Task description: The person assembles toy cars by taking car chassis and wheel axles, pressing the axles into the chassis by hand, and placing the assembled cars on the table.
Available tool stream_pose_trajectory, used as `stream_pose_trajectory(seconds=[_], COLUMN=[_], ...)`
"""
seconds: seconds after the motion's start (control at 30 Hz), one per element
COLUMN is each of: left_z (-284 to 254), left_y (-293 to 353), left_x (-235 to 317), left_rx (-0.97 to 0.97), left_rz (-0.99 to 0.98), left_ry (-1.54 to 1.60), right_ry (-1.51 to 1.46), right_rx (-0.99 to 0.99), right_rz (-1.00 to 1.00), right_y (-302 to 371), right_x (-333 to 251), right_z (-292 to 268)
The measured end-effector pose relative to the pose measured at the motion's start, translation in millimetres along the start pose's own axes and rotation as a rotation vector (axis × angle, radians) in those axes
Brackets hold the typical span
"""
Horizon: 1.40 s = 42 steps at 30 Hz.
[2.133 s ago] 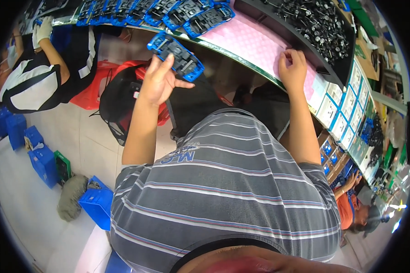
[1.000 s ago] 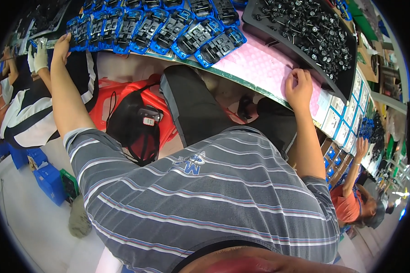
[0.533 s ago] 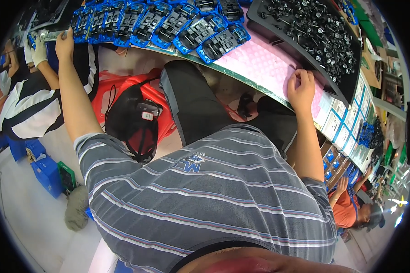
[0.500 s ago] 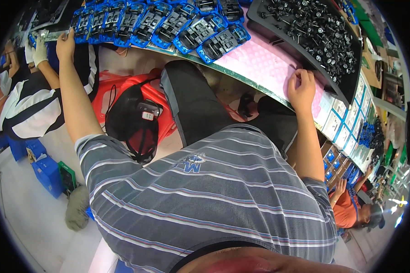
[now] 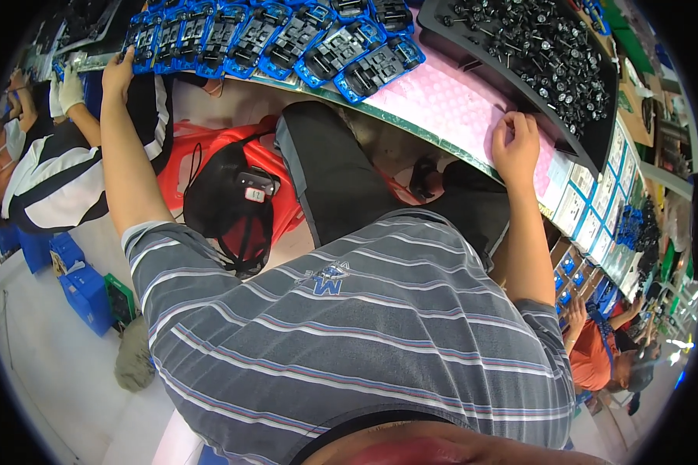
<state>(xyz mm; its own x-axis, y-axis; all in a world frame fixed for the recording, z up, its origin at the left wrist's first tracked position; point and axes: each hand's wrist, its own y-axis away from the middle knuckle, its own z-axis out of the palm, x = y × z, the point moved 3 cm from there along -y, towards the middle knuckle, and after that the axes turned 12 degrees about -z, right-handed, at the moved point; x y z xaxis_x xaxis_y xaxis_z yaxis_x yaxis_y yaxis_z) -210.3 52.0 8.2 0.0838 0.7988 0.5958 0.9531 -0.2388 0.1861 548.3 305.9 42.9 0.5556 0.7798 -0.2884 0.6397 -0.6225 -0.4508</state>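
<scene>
My left hand (image 5: 118, 75) is at the left end of a row of toy car chassis, its visible fingers stretched up against the edge of the leftmost blue and black chassis (image 5: 143, 45). It does not grip the chassis as far as I can see. My right hand (image 5: 517, 143) rests on the pink mat (image 5: 461, 97), fingers curled in loosely, with nothing visible in them. Just beyond it stands a black tray (image 5: 512, 89) heaped with black wheels on metal axles (image 5: 554, 58). The nearest chassis to the mat is a tilted one (image 5: 378, 71) at the row's right end.
A green table edge (image 5: 411, 124) runs above my knees. A person in gloves (image 5: 71, 89) works close on my left; another in orange (image 5: 589, 360) sits at the far right. A red stool with a black bag (image 5: 225, 201) and blue bins (image 5: 85, 298) stand below.
My view has shifted slightly. My left hand stays by the leftmost chassis and my right hand stays curled on the mat. The chassis row and the wheels look the same.
</scene>
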Motion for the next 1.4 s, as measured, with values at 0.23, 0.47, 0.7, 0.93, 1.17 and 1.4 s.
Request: stream_pose_trajectory(seconds=[0.23,0.47,0.7,0.93,1.17,1.4], left_z=[-3,-1,-5,8,168,227], left_y=[15,5,-4,102,350,406], left_x=[1,-9,-20,-23,-30,-46], left_rx=[0.155,0.105,0.097,0.643,0.087,-0.053], left_rz=[-0.054,-0.076,-0.033,0.243,0.286,0.264], left_ry=[0.239,0.17,0.309,0.115,0.348,0.167], right_ry=[0.02,-0.006,0.001,0.022,-0.026,-0.078], right_rx=[-0.01,-0.002,0.003,-0.014,-0.002,0.059], right_rz=[-0.024,-0.008,-0.027,-0.022,0.019,-0.042], right_y=[1,0,1,3,1,5], right_x=[3,0,4,6,5,11], right_z=[2,1,3,1,2,3])
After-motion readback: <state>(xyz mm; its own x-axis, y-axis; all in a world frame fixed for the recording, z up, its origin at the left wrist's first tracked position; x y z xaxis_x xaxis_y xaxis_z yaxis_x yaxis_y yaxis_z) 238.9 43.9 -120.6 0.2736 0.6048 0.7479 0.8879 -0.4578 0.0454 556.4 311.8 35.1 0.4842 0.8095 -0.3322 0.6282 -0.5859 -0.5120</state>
